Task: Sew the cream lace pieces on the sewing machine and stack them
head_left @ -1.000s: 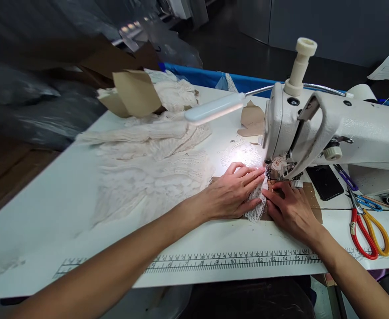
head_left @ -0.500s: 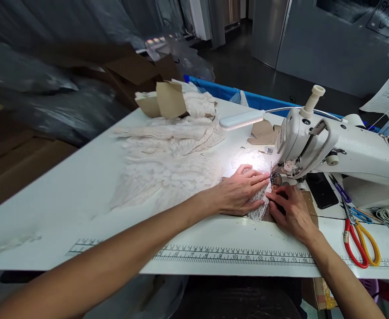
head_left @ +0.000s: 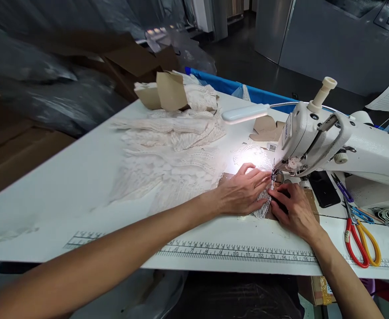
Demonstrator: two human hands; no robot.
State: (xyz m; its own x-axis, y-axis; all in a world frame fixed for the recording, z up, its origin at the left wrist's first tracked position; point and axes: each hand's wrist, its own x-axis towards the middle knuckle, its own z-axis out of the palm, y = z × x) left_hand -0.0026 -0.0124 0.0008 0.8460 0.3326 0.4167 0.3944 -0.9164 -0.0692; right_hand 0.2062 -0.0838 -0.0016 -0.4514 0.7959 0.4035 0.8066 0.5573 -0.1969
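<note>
A piece of white lace (head_left: 261,210) lies under the presser foot area of a white sewing machine (head_left: 376,146). Flat on the lace, just left of the needle, rests my left hand (head_left: 242,190), its fingers stretched toward the foot. My right hand (head_left: 294,210) is on the other side, thumb and forefinger pinching the lace edge just in front of the foot. Those fingertips partly hide the cloth. A lamp (head_left: 245,114) lights more lace behind my left hand. The needle tip is too small to make out.
Layered white lace pieces (head_left: 174,137) cover the table's left middle, with cardboard (head_left: 171,91) behind. Right of my right hand are a black phone (head_left: 324,189) and red-and-yellow-handled scissors (head_left: 353,241). A printed ruler (head_left: 234,254) runs along the front edge.
The camera view has shifted slightly, moving the machine a little right in the picture. Both hands stay beside the presser foot in nearly the same pose; any travel of the lace is slight.
</note>
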